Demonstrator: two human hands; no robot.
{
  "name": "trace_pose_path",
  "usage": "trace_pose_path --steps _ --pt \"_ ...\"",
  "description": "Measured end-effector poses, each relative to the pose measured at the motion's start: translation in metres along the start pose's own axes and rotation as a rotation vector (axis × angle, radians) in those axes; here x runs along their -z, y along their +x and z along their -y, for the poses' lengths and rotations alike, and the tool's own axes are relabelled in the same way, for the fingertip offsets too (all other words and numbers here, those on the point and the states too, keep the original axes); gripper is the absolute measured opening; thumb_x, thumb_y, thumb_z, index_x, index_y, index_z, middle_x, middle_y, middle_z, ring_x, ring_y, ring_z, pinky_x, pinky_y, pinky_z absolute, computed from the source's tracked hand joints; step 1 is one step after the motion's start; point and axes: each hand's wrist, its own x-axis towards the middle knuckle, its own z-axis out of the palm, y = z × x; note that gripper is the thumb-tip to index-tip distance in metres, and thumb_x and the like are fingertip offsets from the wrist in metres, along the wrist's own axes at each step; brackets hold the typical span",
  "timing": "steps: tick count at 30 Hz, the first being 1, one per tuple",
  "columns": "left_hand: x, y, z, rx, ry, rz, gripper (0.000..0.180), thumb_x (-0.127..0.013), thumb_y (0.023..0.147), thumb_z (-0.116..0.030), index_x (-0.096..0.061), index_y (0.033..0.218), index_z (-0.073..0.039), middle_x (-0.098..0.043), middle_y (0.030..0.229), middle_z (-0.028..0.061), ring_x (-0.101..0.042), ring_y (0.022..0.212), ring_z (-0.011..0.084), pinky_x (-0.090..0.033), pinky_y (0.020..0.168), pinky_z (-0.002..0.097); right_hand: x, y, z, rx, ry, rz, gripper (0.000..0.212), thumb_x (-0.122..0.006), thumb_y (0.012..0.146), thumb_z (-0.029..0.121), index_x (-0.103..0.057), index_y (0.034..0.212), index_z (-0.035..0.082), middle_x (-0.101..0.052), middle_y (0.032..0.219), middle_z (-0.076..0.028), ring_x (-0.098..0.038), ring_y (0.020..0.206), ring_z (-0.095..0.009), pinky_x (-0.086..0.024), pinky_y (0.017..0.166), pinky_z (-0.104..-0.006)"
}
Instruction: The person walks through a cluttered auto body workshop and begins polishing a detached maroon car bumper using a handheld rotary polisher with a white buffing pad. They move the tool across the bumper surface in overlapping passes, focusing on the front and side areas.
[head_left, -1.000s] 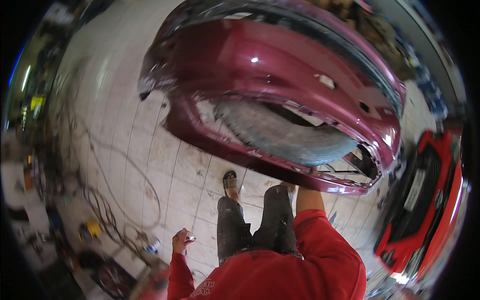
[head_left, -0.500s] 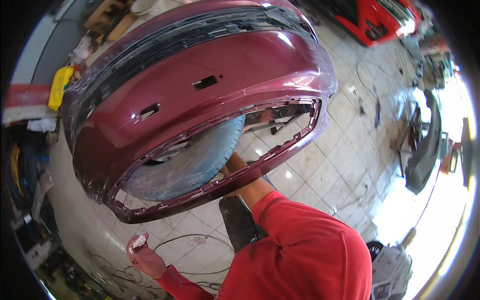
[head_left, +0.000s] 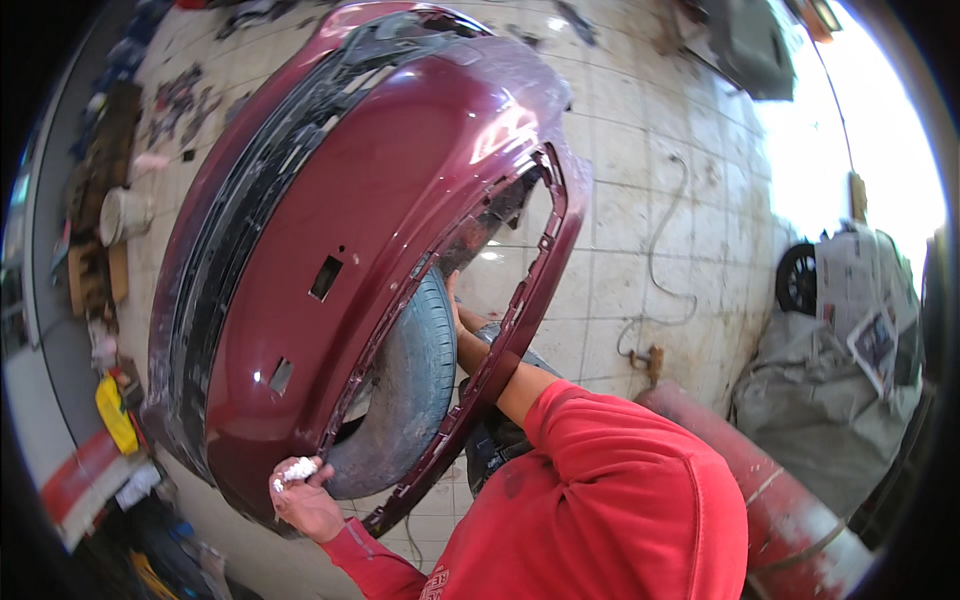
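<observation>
A glossy maroon car bumper (head_left: 385, 190) with black grille strips slants across the middle. Inside its large lower opening sits a dusty tyre (head_left: 432, 330). My right arm passes under the opening's maroon rim. My right hand (head_left: 455, 305) rests at the tyre's tread, its visible fingers stretched out; the rim and arm hide part of it. My left hand (head_left: 308, 505) is closed around a crumpled white wad (head_left: 298, 468), whose material I cannot make out. This hand is in front of the bumper's near lower corner, and whether it touches the bumper is unclear.
Right of me lies a worn red cylinder (head_left: 770, 490) beside a grey covered heap (head_left: 825, 370) and a black wheel (head_left: 797, 278). A thin hose (head_left: 665, 240) snakes over the tiled floor (head_left: 625, 190). A white bucket (head_left: 122, 215) and a yellow item (head_left: 116, 412) are at left.
The view has turned, so the bumper now stands more upright in the picture. My left hand, still with the white wad, has come up to the bumper's lower corner. My right hand stays by the tyre.
</observation>
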Motion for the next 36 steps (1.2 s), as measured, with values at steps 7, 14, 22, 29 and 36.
trace_pose_path --steps 7,14,22,29,36 --pt "0.010 0.021 -0.011 0.140 -0.157 0.136 0.057 -0.058 0.100 -0.056 -0.057 0.120 -0.003 -0.059 0.113 0.0137 -0.066 0.088 0.0299 -0.060 0.069 0.0464 0.016 -0.012 -0.007 -0.011 0.002 -0.019 0.061 -0.050 0.105 0.053 -0.039 0.150 0.014 -0.062 0.133 -0.014 -0.062 0.120 -0.033 -0.055 0.101 -0.0472" --pt "0.027 0.038 -0.022 0.279 -0.239 0.017 0.055 -0.051 0.102 -0.062 -0.063 0.112 -0.010 -0.061 0.105 0.0133 -0.065 0.092 0.0278 -0.062 0.066 0.0544 0.062 -0.025 -0.033 -0.136 0.057 -0.090 0.059 -0.049 0.105 0.052 -0.041 0.149 0.015 -0.063 0.132 -0.013 -0.062 0.120 -0.032 -0.055 0.100 -0.0468" --pt "-0.004 0.029 -0.028 0.412 -0.143 -0.338 0.050 -0.059 0.096 -0.067 -0.058 0.086 -0.019 -0.057 0.074 -0.0029 -0.056 0.066 0.0134 -0.045 0.054 0.0371 0.079 -0.052 -0.006 -0.340 -0.146 -0.224 0.059 -0.051 0.105 0.054 -0.031 0.152 0.025 -0.061 0.134 -0.015 -0.064 0.119 -0.029 -0.058 0.088 -0.0487" --pt "-0.023 0.030 -0.030 0.359 -0.162 -0.417 0.055 -0.056 0.096 -0.071 -0.057 0.078 -0.019 -0.061 0.069 -0.0014 -0.058 0.061 0.0157 -0.045 0.050 0.0395 0.083 -0.134 0.156 -0.394 -0.707 -0.052 0.054 -0.043 0.107 0.053 -0.037 0.156 0.031 -0.066 0.137 -0.005 -0.065 0.121 -0.032 -0.051 0.098 -0.0551" --pt "-0.018 0.052 -0.012 0.402 -0.386 -0.195 0.052 -0.054 0.100 -0.065 -0.061 0.084 -0.016 -0.065 0.080 0.0032 -0.064 0.072 0.0224 -0.054 0.062 0.0448 0.133 -0.200 0.303 0.033 -1.743 -0.444 0.047 -0.069 0.097 0.038 -0.072 0.125 0.000 -0.075 0.097 -0.009 -0.069 0.084 -0.017 -0.056 0.075 -0.0333"
